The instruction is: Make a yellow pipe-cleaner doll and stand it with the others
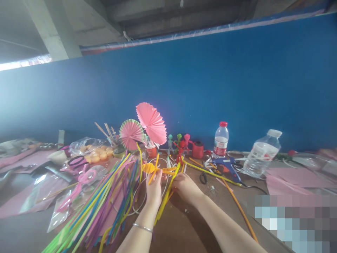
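My left hand [154, 186], a silver bangle on its wrist, is closed around an orange pipe-cleaner shape [149, 168] with a coiled body and thin strips sticking out. My right hand [185, 188] is beside it, fingers pressed together; what lies between them is hidden. Yellow pipe cleaners [164, 205] run between the two hands and down toward me. A large bundle of multicoloured pipe cleaners [105, 200] spreads left of my left hand. Small pipe-cleaner figures, among them a red one [181, 151] and a pink one [187, 140], stand behind my hands.
A blue glue gun [228, 166] lies to the right, near a red-capped bottle [220, 140] and a tilted clear bottle [263, 153]. Pink folded-paper fans [152, 123] rise at the back before a blue wall [210, 77]. Pink-handled scissors [81, 181] and plastic bags are at left.
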### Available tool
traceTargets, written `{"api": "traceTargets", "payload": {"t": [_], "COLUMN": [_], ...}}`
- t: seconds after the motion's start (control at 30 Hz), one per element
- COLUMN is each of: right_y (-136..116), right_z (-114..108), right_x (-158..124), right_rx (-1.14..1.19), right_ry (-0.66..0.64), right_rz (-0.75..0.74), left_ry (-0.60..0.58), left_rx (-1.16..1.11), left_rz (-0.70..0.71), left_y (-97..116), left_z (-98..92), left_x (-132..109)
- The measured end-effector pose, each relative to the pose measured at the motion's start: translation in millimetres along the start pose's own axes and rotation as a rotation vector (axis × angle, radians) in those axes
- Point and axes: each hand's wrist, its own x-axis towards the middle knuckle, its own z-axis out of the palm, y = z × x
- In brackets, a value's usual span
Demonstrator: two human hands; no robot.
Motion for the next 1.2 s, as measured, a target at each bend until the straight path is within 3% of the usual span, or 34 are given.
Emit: {"api": "traceTargets", "payload": {"t": [0.17, 0.4, 0.53, 0.67, 0.77, 0.93, 1.0, 1.1, 1.2], "right_y": [-1.6, -12.0, -7.6, -1.1, -3.3, -16.7, -21.7, -25.7, -26.4], "right_z": [-15.6, -75.2, -93.4, -95.3, -87.8, -69.4, -64.5, -61.9, -66.8], "right_x": [-5.0, -14.5, -19.0, -19.0, -14.5, -5.2, -2.8, -1.1, -1.5], "right_rx": [-0.089, 0.104, 0.198, 0.393, 0.603, 1.383, 1.580, 1.669, 1.713], "right_ry": [-0.013, 0.075, 0.072, 0.216, 0.366, 0.486, 0.447, 0.388, 0.476], "right_rz": [-0.111, 0.074, 0.130, 0.175, 0.352, 0.747, 0.756, 0.641, 0.541], "left_ry": [-0.007, 0.093, 0.063, 0.011, -0.037, -0.158, -0.178, -0.260, -0.439], "left_rx": [-0.011, -0.078, -0.161, -0.239, -0.231, -0.258, -0.265, -0.221, -0.073], "left_rz": [-0.012, 0.074, 0.064, 0.050, 0.012, -0.015, -0.020, -0.055, -0.088], "left_y": [3.9, 13.9, 14.0, 17.1, 22.8, 34.4, 37.7, 41.6, 47.0], "left_z": [-1.3, -9.1, -8.2, -5.2, -2.4, 10.6, 18.7, 28.5, 31.5], "left_x": [-0.1, 7.3, 9.0, 7.0, 2.8, -15.3, -26.8, -44.0, -54.2]}}
